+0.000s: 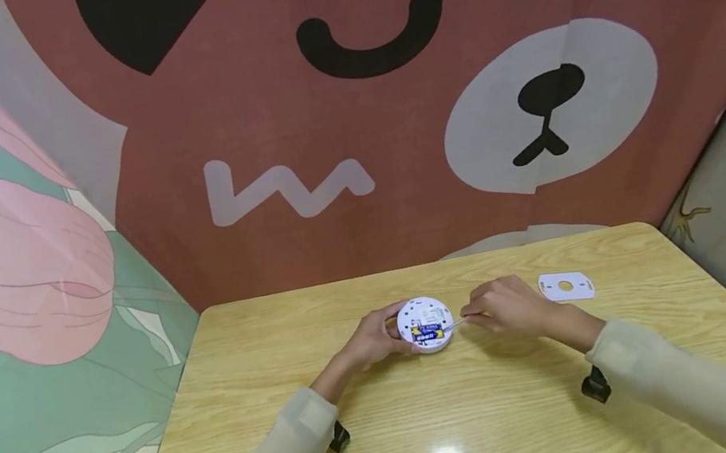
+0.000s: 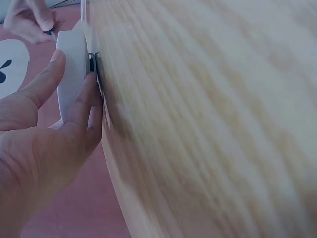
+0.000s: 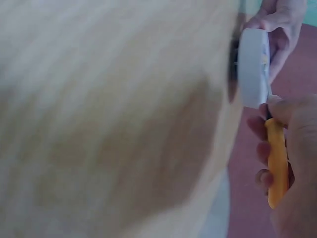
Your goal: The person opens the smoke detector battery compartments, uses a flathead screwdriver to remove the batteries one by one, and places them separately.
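Observation:
A round white device [image 1: 424, 309], much like a smoke detector, has its open battery side facing up. Two blue and yellow batteries [image 1: 428, 333] sit side by side in it. My left hand [image 1: 370, 340] grips the device by its left rim, thumb on one face and fingers beneath in the left wrist view. In my right hand [image 1: 510, 306] is a screwdriver with a yellow handle [image 3: 278, 161], pinched near its black collar. Its thin metal shaft [image 1: 456, 322] reaches to the right end of the batteries; whether the tip touches them is too small to tell.
A flat white plate [image 1: 583, 288] with a round centre hole lies on the wooden table [image 1: 383, 425], behind and right of my right hand. Printed cloth [image 1: 408, 235] hangs along the table's back edge and at both sides.

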A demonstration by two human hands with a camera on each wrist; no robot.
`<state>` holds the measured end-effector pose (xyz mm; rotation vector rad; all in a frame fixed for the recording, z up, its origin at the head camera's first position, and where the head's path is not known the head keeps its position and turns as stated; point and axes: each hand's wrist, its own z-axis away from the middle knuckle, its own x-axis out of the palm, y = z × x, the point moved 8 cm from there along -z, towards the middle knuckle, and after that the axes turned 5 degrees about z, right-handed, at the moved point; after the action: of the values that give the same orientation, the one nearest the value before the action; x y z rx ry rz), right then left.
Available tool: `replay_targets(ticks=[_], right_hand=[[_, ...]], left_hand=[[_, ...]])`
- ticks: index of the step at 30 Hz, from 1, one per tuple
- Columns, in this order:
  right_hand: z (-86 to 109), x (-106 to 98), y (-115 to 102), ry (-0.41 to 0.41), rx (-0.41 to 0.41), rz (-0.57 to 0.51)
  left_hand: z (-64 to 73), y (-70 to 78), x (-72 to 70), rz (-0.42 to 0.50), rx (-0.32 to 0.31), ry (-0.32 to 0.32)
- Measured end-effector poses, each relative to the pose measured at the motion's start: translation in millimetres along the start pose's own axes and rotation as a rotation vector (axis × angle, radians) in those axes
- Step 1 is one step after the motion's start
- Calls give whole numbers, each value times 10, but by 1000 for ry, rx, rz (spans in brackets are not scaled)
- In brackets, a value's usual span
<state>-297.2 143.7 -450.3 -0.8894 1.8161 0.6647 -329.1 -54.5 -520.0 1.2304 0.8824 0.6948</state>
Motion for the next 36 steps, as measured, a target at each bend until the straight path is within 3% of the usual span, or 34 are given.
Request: replay_targets(ticks=[8,17,36], right_hand=[[239,268,168,21,175,-291],[341,451,225,42,227,-537],[412,582,285,-7,326,-632]], left_hand=[[-22,-55,-33,38,-10,-4],[-25,-77,-31,69,-19,-6],[0,-113,-18,67,-52,21]])
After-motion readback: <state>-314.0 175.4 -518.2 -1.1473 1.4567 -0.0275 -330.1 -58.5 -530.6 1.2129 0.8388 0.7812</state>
